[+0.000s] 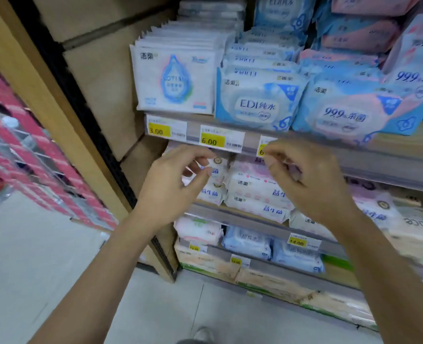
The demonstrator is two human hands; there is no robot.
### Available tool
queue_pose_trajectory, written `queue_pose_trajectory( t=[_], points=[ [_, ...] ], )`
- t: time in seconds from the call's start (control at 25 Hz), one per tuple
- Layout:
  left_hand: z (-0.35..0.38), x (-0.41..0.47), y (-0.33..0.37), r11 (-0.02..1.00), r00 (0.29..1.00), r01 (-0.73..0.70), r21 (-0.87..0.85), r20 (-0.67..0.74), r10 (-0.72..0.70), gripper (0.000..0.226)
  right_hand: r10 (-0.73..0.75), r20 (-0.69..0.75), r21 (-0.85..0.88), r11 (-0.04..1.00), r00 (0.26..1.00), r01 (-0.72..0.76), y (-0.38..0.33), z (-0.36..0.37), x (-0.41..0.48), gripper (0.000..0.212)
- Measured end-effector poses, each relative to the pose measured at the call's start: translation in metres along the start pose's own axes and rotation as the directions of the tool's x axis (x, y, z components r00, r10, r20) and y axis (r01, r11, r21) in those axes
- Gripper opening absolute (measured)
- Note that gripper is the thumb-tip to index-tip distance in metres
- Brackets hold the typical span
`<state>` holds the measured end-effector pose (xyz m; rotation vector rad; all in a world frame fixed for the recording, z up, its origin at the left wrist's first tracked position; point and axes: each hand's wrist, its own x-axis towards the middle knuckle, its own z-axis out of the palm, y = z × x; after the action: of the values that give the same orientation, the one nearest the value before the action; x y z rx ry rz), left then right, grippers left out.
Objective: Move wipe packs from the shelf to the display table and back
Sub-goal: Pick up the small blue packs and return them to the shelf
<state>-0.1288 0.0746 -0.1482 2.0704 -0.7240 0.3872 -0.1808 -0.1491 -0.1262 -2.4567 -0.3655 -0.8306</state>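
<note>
White and pink wipe packs (257,192) lie stacked on the middle shelf (242,216). My left hand (173,184) hovers in front of the leftmost stack (214,181), fingers loosely curled, holding nothing. My right hand (304,180) hangs to the right, just under the price rail, fingers loosely curled and empty. On the upper shelf (304,142) stand white packs with a blue drop (175,80), blue EDI packs (257,100) and blue-pink 99.9 packs (349,112).
Yellow price tags (209,140) line the shelf rails. Lower shelves hold pink (198,229) and blue packs (247,240) and tissue bundles (267,279). A wooden upright (64,125) bounds the shelf at left. Red-fronted shelving (19,145) stands far left across grey floor (44,269).
</note>
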Motion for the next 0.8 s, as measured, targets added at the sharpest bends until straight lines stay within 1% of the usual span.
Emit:
queue_pose_trajectory(
  t=[0.04,0.12,0.16,0.2,0.24,0.28,0.32,0.36,0.4,0.44,0.48,0.56,0.6,0.64,0.72,0.8],
  points=[
    [0.005,-0.024,-0.007,0.999,0.998,0.051,0.013,0.032,-0.051,0.022,0.025,0.12,0.053,0.998,0.992,-0.031,0.003,0.015,-0.015,0.017],
    [0.018,-0.078,-0.022,0.981,0.979,0.19,0.04,0.064,-0.192,0.024,0.047,0.351,0.113,0.989,0.935,-0.092,0.009,0.048,-0.048,0.021],
    [0.025,-0.107,-0.029,0.957,0.956,0.281,0.077,0.068,-0.286,0.026,0.047,0.456,0.116,0.987,0.889,-0.112,0.013,0.065,-0.067,0.023],
    [0.032,-0.141,-0.037,0.915,0.921,0.371,0.161,0.06,-0.385,0.029,0.043,0.565,0.111,0.986,0.824,-0.127,0.015,0.084,-0.09,0.022],
    [0.039,-0.176,-0.044,0.849,0.876,0.445,0.286,0.056,-0.478,0.032,0.041,0.668,0.085,0.988,0.743,-0.13,0.017,0.101,-0.112,0.02],
    [0.046,-0.212,-0.048,0.756,0.812,0.51,0.41,0.061,-0.58,0.034,0.028,0.757,0.05,0.994,0.652,-0.102,0.017,0.117,-0.134,0.018],
    [0.052,-0.25,-0.046,0.656,0.725,0.579,0.485,0.061,-0.686,0.036,0.005,0.831,0.026,0.999,0.556,-0.048,0.014,0.132,-0.156,0.017],
    [0.056,-0.285,-0.041,0.567,0.631,0.645,0.512,0.061,-0.773,0.038,-0.027,0.887,0.026,1.0,0.46,0.007,0.009,0.145,-0.175,0.017],
    [0.058,-0.323,-0.03,0.485,0.54,0.714,0.506,0.044,-0.841,0.039,-0.074,0.933,0.057,0.997,0.352,0.058,-0.001,0.158,-0.194,0.018],
    [0.06,-0.355,-0.016,0.417,0.466,0.773,0.479,0.018,-0.885,0.039,-0.12,0.959,0.097,0.99,0.258,0.099,-0.012,0.169,-0.209,0.02],
    [0.06,-0.385,-0.001,0.351,0.401,0.824,0.445,-0.021,-0.916,0.039,-0.171,0.969,0.147,0.979,0.179,0.141,-0.025,0.179,-0.222,0.022],
    [0.056,-0.441,0.034,0.209,0.267,0.911,0.356,-0.122,-0.956,0.037,-0.286,0.957,0.27,0.94,0.052,0.211,-0.065,0.199,-0.24,0.025],
    [0.053,-0.471,0.055,0.122,0.183,0.948,0.294,-0.19,-0.965,0.037,-0.348,0.938,0.341,0.91,-0.013,0.235,-0.095,0.209,-0.249,0.026],
    [0.05,-0.497,0.075,0.039,0.095,0.975,0.221,-0.251,-0.963,0.036,-0.4,0.915,0.402,0.881,-0.061,0.25,-0.125,0.218,-0.256,0.025],
    [0.046,-0.546,0.112,-0.105,-0.088,0.994,0.027,-0.371,-0.925,0.034,-0.505,0.854,0.518,0.809,-0.123,0.276,-0.191,0.231,-0.27,0.025],
    [0.042,-0.591,0.146,-0.203,-0.259,0.965,-0.167,-0.471,-0.843,0.032,-0.598,0.779,0.625,0.715,-0.189,0.312,-0.263,0.238,-0.29,0.027]
  ],
)
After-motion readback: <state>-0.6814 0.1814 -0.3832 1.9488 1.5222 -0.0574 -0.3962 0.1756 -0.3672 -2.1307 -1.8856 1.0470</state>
